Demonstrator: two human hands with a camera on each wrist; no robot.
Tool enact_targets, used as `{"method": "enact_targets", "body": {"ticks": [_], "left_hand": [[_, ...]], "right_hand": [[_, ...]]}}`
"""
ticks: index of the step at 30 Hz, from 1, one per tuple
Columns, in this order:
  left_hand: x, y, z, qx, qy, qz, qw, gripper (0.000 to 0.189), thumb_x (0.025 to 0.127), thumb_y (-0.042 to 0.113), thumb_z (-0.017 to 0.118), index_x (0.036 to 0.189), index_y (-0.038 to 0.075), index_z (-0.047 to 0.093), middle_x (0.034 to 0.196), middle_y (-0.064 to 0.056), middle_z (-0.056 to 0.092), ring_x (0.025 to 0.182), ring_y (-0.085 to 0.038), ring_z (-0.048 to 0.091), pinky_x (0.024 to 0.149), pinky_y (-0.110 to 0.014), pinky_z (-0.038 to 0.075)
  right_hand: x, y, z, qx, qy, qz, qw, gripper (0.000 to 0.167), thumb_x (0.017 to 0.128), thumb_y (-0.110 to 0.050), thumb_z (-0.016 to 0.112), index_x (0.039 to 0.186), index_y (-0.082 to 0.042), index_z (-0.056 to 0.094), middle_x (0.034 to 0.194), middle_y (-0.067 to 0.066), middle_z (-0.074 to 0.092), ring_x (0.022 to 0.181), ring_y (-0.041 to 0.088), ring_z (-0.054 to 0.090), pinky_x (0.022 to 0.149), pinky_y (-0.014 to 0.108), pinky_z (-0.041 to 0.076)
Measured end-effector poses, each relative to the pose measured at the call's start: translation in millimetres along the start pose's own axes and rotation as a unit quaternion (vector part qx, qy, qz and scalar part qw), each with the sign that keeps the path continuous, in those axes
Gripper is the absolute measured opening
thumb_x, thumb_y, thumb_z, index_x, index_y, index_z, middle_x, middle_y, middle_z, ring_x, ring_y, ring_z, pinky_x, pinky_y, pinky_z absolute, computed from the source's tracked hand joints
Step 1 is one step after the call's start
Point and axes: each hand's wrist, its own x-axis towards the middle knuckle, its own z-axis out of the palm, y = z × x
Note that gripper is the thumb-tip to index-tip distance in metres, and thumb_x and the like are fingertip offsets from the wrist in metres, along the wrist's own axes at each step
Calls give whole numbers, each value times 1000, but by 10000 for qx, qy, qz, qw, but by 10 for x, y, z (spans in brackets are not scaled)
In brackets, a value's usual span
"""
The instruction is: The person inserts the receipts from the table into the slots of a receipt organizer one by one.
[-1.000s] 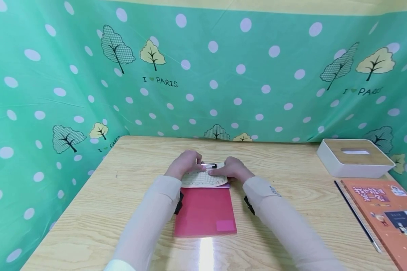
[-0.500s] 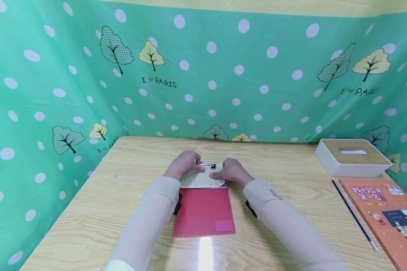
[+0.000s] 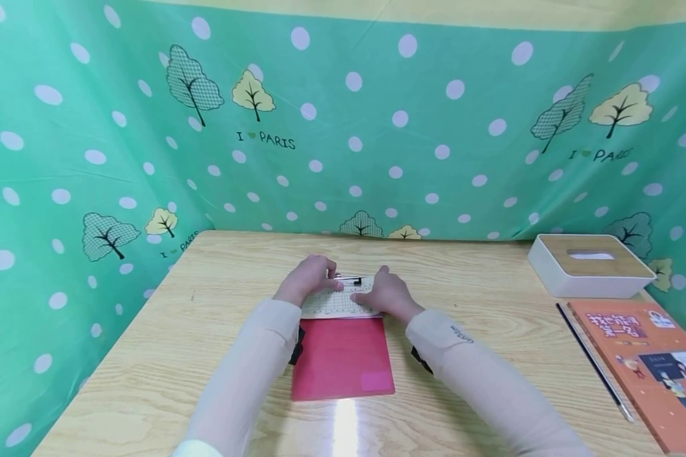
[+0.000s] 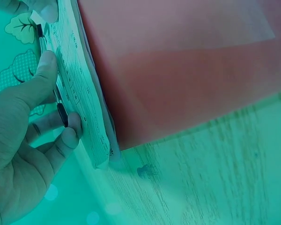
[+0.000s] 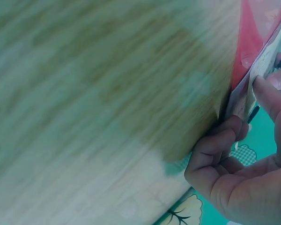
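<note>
A red folder (image 3: 343, 365) lies on the table in front of me. At its far end is a printed grid paper (image 3: 331, 306), and across the paper's far edge runs a thin metal clip bar (image 3: 349, 279) with black ends. My left hand (image 3: 307, 280) holds this bar; in the left wrist view, its thumb and curled fingers lie around the bar (image 4: 62, 112). At the paper's right side, my right hand (image 3: 390, 296) pinches the edge. The right wrist view shows its thumb on the paper (image 5: 262, 70) and curled fingers by the corner below.
On the right are a white tissue box (image 3: 591, 273) with a wooden top, an orange book (image 3: 643, 365) and a thin dark pencil-like stick (image 3: 594, 362) along its left edge. A green patterned curtain (image 3: 331, 127) stands behind the wooden table (image 3: 469, 279).
The paper's lifted right edge now lies flatter, and the right hand's thumb has shifted slightly on it. My left hand stays at the bar. The whole view drifts slightly left.
</note>
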Motion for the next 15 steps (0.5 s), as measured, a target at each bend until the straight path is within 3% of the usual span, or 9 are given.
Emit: {"method": "enact_targets", "body": {"ticks": [4, 6, 9, 11, 15], "left_hand": [[2, -8, 10, 7, 26, 18, 10000, 30, 90, 26, 80, 74, 10, 59, 79, -4, 57, 74, -18, 47, 72, -33, 42], [6, -9, 18, -4, 27, 3, 10000, 31, 89, 26, 80, 74, 10, 59, 77, -3, 55, 74, -18, 47, 72, -32, 42], [9, -10, 24, -48, 17, 3, 10000, 31, 90, 25, 80, 74, 10, 58, 74, -2, 52, 73, -17, 46, 71, -31, 41], [5, -9, 25, -65, 4, -15, 10000, 31, 90, 25, 79, 74, 10, 57, 73, -2, 49, 72, -17, 45, 70, -31, 40], [1, 1, 28, -32, 18, -13, 10000, 31, 90, 25, 79, 75, 10, 56, 72, -1, 48, 71, -17, 45, 69, -31, 40]], "right_hand": [[7, 48, -15, 283, -111, 41, 9995, 109, 88, -44, 78, 152, 17, 15, 87, 14, 62, 76, 23, 56, 77, 36, 48], [10, 72, -36, 438, -133, 61, 9989, 99, 87, -42, 79, 147, 16, 26, 92, 14, 60, 80, 23, 54, 79, 37, 48], [20, 98, -68, 640, -158, 167, 9977, 65, 86, -36, 82, 121, 9, 51, 88, 11, 54, 77, 22, 49, 74, 35, 46], [36, 107, -84, 724, -174, 219, 9970, 45, 84, -31, 83, 95, 0, 52, 81, 8, 47, 72, 20, 44, 66, 32, 41], [62, 139, -108, 885, -222, 259, 9955, 44, 84, -25, 84, 72, -11, 45, 70, 3, 43, 63, 16, 39, 59, 29, 34]]}}
